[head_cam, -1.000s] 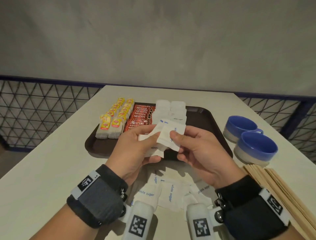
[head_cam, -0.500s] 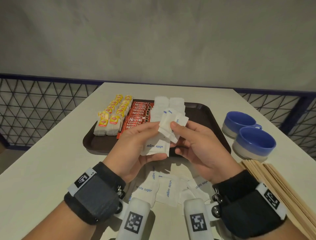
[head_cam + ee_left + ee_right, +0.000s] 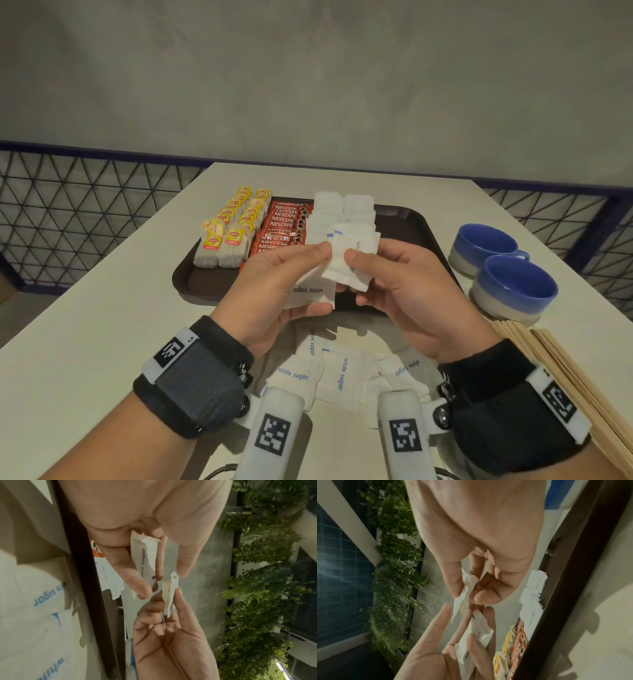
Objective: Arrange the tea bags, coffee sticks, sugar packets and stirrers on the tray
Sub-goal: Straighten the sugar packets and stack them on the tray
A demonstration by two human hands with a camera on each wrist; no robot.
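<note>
Now both hands sort sugar packets above the tray's near edge.
The right hand [image 3: 404, 284] pinches a small stack [image 3: 349, 263], drawn slightly apart from the packet [image 3: 308, 291] the left hand [image 3: 274, 291] grips; more packets [image 3: 339, 377] wait nearer than the tray [image 3: 421, 233], so the sugar row stays unfinished.

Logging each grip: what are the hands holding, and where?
Left hand holds a sugar packet by its side; right hand pinches several packets mid-edge.
</note>
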